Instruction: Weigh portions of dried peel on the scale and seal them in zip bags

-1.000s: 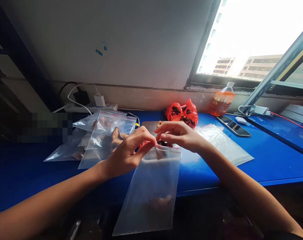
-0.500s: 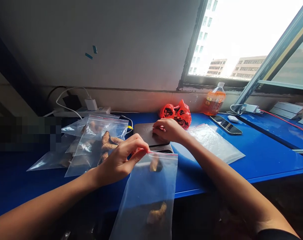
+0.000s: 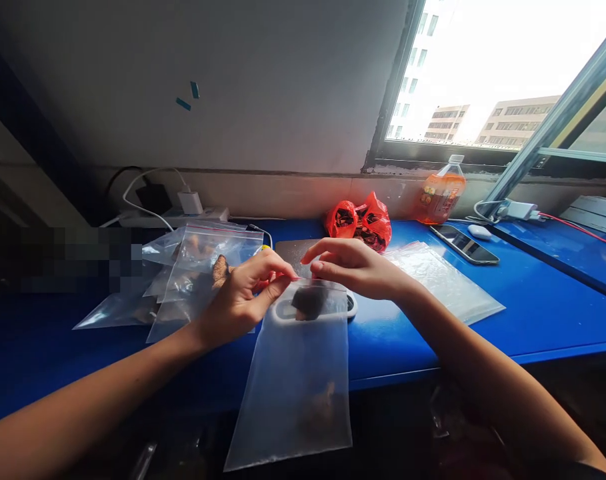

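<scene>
My left hand (image 3: 253, 290) pinches the top edge of a clear zip bag (image 3: 303, 380) that hangs over the table's front edge. A brown, knobbly dried piece (image 3: 323, 407) shows dimly low in the bag. A darker piece (image 3: 310, 303) appears just under the mouth, blurred. My right hand (image 3: 353, 267) is over the bag's mouth, fingers apart, with nothing visible in them; whether its thumb touches the edge I cannot tell. Behind the bag is a scale with a grey plate (image 3: 290, 251), partly hidden by my hands.
Filled clear bags (image 3: 183, 287) overlap on the left of the blue table (image 3: 397, 347). A red plastic bag (image 3: 365, 223) with dark pieces stands behind the scale. To the right are flat clear bags (image 3: 447, 287), a phone (image 3: 465, 245), an earbud case (image 3: 479, 232) and an orange drink bottle (image 3: 440, 193).
My right hand has come back from the scale plate to the bag's mouth, its fingers spreading. A dark piece now shows near the bag's top. My left hand keeps its pinch, slightly higher.
</scene>
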Motion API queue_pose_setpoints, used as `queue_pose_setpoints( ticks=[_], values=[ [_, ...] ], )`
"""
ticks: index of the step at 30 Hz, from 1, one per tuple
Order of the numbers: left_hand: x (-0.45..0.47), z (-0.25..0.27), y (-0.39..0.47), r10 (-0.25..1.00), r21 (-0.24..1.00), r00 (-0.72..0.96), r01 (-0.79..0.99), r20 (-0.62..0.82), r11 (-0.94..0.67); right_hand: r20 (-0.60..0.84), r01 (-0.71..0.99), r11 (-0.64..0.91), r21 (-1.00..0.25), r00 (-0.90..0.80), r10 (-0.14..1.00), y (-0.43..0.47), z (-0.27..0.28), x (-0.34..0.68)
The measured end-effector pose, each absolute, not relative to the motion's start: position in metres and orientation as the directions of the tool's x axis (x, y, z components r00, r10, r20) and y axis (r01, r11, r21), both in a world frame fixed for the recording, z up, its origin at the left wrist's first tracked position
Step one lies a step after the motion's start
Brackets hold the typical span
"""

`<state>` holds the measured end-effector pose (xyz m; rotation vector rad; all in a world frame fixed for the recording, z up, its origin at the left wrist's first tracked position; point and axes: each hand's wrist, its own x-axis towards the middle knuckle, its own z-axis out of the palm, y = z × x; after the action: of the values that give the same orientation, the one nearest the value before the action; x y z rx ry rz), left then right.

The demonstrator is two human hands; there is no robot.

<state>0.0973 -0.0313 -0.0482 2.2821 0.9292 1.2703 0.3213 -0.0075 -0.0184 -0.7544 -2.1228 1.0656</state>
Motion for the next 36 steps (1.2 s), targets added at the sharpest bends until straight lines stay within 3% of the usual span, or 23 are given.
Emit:
queue_pose_setpoints(
  ticks=[3,8,10,14,19,31,36],
  values=[
    [0.095,-0.045,-0.028,0.698,0.664,0.374,0.238,0.611,-0.709,0.352,0.237,0.592,-0.770,-0.617,0.704,-0.010,-0.017,0.321],
    [0.089,-0.032,-0.025,0.656,0.637,0.145,0.161,0.740,-0.754,0.519,0.265,0.724,-0.636,-0.548,0.656,-0.011,-0.016,0.324],
    [0.086,-0.028,-0.025,0.734,0.708,0.109,0.202,0.670,-0.677,0.525,0.292,0.712,-0.639,-0.511,0.681,-0.010,-0.018,0.325],
    [0.085,-0.021,-0.025,0.930,0.884,0.109,0.289,0.350,-0.367,0.508,0.244,0.641,-0.728,-0.437,0.742,-0.006,-0.023,0.323],
    [0.089,-0.017,-0.022,0.987,0.979,0.043,0.128,0.156,-0.160,0.487,0.098,0.541,-0.835,-0.326,0.810,-0.008,-0.026,0.316],
    [0.085,-0.017,-0.018,0.996,0.999,0.086,-0.017,0.029,-0.028,0.539,0.130,0.566,-0.814,-0.194,0.820,-0.006,-0.026,0.316],
    [0.089,-0.018,-0.023,0.993,0.989,0.065,0.101,0.101,-0.107,0.634,0.353,0.664,-0.660,-0.214,0.743,-0.008,-0.028,0.315]
  ],
)
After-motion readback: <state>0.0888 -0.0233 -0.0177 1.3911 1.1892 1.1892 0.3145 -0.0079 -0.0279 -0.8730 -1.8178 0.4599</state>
